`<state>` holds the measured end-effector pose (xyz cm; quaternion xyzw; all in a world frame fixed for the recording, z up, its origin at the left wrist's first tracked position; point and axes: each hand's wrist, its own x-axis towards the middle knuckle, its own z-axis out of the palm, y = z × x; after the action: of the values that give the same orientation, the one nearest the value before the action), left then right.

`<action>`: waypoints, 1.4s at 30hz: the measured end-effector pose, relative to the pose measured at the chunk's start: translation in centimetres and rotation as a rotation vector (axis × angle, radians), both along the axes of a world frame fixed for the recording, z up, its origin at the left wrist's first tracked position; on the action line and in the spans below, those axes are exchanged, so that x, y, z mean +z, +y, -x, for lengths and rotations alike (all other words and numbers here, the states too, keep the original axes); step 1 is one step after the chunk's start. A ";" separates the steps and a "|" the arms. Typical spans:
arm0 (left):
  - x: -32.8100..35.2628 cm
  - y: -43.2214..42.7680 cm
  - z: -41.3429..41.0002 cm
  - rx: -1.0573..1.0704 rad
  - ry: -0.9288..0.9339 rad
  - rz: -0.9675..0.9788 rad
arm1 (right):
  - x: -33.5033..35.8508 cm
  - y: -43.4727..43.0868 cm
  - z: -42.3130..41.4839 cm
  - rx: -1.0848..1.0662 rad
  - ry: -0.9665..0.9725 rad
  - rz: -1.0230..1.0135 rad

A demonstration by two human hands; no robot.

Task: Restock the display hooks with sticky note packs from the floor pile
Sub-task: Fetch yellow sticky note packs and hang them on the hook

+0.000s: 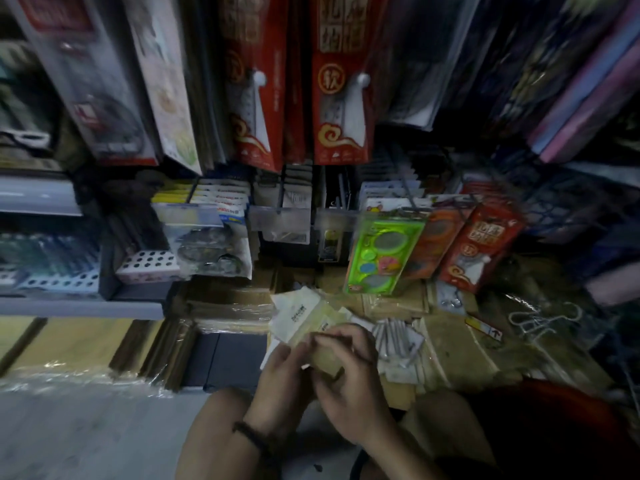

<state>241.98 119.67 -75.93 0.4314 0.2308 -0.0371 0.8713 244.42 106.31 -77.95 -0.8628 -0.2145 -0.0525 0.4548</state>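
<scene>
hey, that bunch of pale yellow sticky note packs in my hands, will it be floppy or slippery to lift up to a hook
The packs probably slide on each other: their glossy sleeves are already fanning out above the left hand and right hand. Each looks thin and light, so likely a bit floppy.

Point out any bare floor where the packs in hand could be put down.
Free: the pale grey floor at lower left, bordered by plastic-wrapped brown stacks and the person's knee. Crowded: right of both hands holding yellowish sticky note packs, loose packets and wire hooks cover the cardboard.
</scene>
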 end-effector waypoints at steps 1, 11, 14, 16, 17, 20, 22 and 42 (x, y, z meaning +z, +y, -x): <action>0.9 -0.1 0.4 0.006 -0.026 -0.002 | 1.0 -0.6 0.5 0.016 -0.036 0.057; 12.1 -0.8 2.0 0.002 -0.250 -0.212 | 14.6 -4.8 -0.2 0.046 0.012 -0.105; 16.4 -0.7 1.5 0.016 -0.345 -0.286 | 19.6 -5.5 -1.2 0.050 -0.022 -0.215; 19.3 -0.6 1.0 0.031 -0.396 -0.338 | 22.8 -5.9 -2.3 0.052 -0.053 -0.273; 20.7 -0.6 0.7 0.033 -0.421 -0.354 | 24.3 -6.1 -2.9 0.050 -0.068 -0.293; 24.9 -0.1 -0.4 0.066 -0.495 -0.402 | 28.6 -6.6 -4.4 0.028 -0.111 -0.379; 27.8 0.4 -1.0 0.076 -0.570 -0.432 | 31.5 -6.9 -4.9 0.008 -0.187 -0.431; 46.2 8.9 -3.6 0.546 -0.981 -0.887 | 50.7 2.2 -14.0 0.010 -0.558 -0.766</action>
<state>245.53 128.58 -29.70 0.6389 -0.0946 0.4778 0.5954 258.44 108.52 -27.26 -0.5849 -0.2978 -0.3557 0.6653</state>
